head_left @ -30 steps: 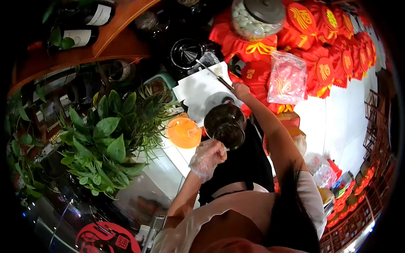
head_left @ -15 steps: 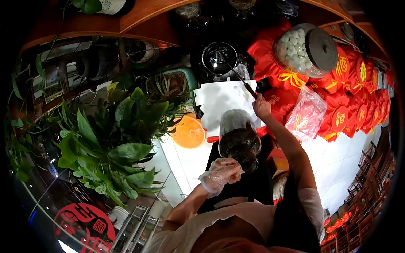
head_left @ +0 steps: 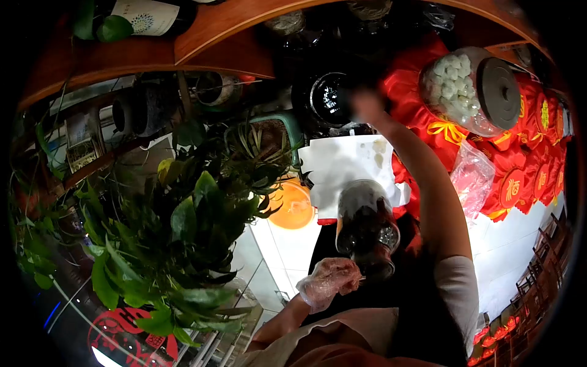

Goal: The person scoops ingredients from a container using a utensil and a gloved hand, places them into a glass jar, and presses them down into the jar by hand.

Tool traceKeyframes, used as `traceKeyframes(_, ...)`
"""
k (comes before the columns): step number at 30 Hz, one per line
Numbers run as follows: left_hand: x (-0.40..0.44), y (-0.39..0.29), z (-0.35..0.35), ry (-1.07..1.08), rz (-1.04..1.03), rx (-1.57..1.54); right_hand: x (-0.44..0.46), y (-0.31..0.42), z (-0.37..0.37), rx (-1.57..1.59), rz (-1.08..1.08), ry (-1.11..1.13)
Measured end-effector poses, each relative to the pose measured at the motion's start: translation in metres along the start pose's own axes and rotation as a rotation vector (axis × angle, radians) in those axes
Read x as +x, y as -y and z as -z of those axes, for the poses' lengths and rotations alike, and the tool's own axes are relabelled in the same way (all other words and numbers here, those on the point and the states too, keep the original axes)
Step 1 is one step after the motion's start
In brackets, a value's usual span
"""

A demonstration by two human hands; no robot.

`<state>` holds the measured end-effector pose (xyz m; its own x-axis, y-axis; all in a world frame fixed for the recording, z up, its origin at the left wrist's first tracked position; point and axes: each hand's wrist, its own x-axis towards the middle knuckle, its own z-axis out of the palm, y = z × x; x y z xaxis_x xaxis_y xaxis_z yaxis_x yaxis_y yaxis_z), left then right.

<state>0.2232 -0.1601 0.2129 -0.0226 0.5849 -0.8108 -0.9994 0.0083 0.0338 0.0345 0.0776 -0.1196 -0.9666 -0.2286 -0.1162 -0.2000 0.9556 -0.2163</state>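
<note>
My left hand (head_left: 333,282), in a clear plastic glove, is closed with its fingers curled beside the neck of a glass jar (head_left: 369,223). What it holds, if anything, I cannot make out. The jar holds something dark, and its narrow mouth is nearest my body. My right hand (head_left: 370,110) is stretched forward at the right rim of a round black pot (head_left: 330,98). Motion smears its fingers, and a ladle cannot be made out there now. Between pot and jar lies a white sheet (head_left: 330,162) with wet-looking spots.
Red cloth-covered jars (head_left: 513,183) line the right side. A lidded glass jar of pale lumps (head_left: 452,79) sits on them, a clear plastic bag (head_left: 474,177) nearby. Leafy plants (head_left: 171,244) crowd the left, beside an orange basin (head_left: 290,205). A wooden shelf (head_left: 226,37) overhangs the front.
My right hand has moved forward to the black pot; the dark-handled ladle it held no longer shows clearly. The view has shifted, so most things appear lower and further right. My left hand stays by the jar.
</note>
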Motion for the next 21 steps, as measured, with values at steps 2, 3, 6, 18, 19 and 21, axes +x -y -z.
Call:
traceKeyframes(2, 0.006, 0.006, 0.004, -0.069, -0.131, 0.086, 0.021, 0.003, -0.009, -0.078, -0.014, -0.037)
traceKeyframes(3, 0.003, -0.007, -0.005, -0.067, -0.075, 0.062, 0.030, 0.003, -0.017, -0.119, -0.002, 0.033)
traceKeyframes(6, 0.015, 0.005, 0.008, -0.067, -0.112, 0.052, 0.045, 0.007, -0.036, -0.155, -0.074, 0.244)
traceKeyframes(18, 0.015, -0.013, 0.003, -0.187, 0.007, -0.038, 0.062, 0.032, -0.050, 0.182, -0.350, 0.486)
traceKeyframes(19, 0.016, -0.011, 0.003, -0.183, -0.008, 0.019, 0.062, 0.029, -0.064, 0.182, -0.330, 0.442)
traceKeyframes(21, 0.017, -0.006, 0.005, -0.180, -0.025, 0.078, 0.065, 0.023, -0.070, 0.252, -0.333, 0.519)
